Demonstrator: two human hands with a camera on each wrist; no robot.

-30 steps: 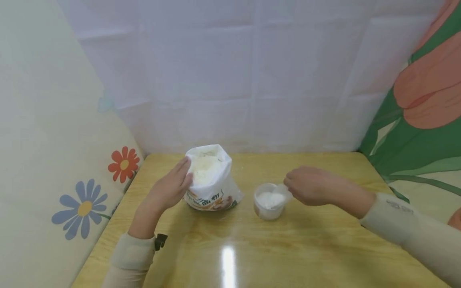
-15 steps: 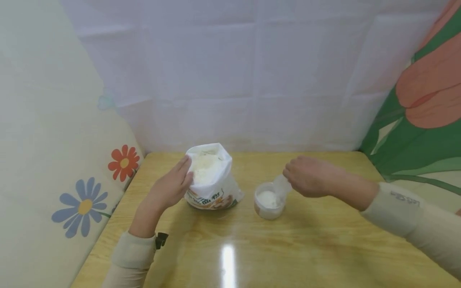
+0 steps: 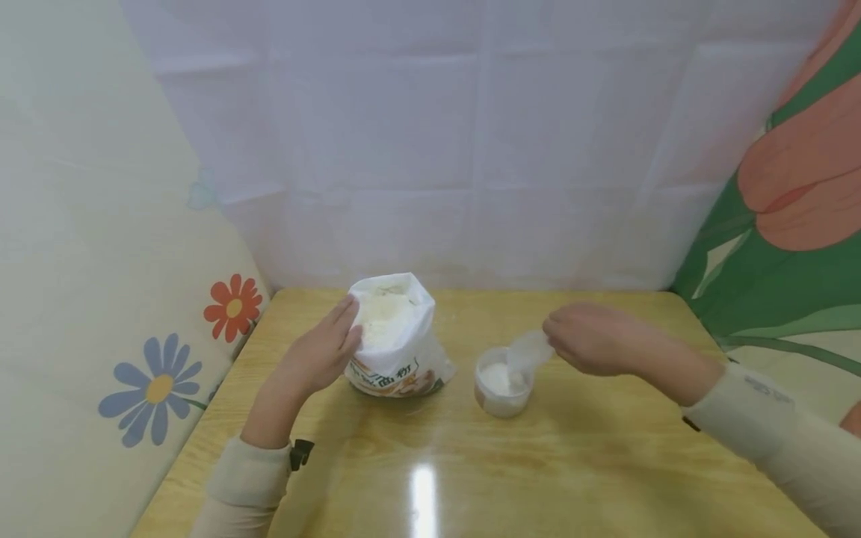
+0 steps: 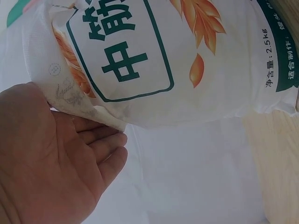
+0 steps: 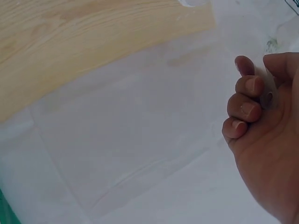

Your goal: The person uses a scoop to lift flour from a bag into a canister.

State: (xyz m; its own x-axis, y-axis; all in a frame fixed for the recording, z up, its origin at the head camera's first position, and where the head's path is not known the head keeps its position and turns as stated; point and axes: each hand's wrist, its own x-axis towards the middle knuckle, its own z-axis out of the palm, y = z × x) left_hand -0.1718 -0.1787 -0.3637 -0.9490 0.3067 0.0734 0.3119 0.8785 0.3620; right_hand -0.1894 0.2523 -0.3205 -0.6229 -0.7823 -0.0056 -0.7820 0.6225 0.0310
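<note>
A white printed flour bag (image 3: 403, 366) stands with its top spread apart, pale flour (image 3: 386, 310) showing inside. My left hand (image 3: 319, 351) holds the bag's left rim. In the left wrist view the fingers (image 4: 110, 149) lie along the bag's edge and the thumb is hidden behind it. My right hand (image 3: 595, 340) grips the handle of a translucent scoop (image 3: 530, 351), its fingers curled around it in the right wrist view. The scoop is tipped, its lower end inside a small clear tub (image 3: 501, 403). White flour (image 3: 496, 377) lies in the tub.
Both containers stand on a glossy wood-grain table (image 3: 377, 471), the tub to the right of the bag. A white cloth (image 3: 377, 149) hangs behind the table. Flower-patterned hangings (image 3: 158, 388) flank the left and right sides.
The scoop has turned more upright over the tub, and the flour heaped in it no longer shows there. My right hand has shifted slightly right. The left hand stays on the bag's rim.
</note>
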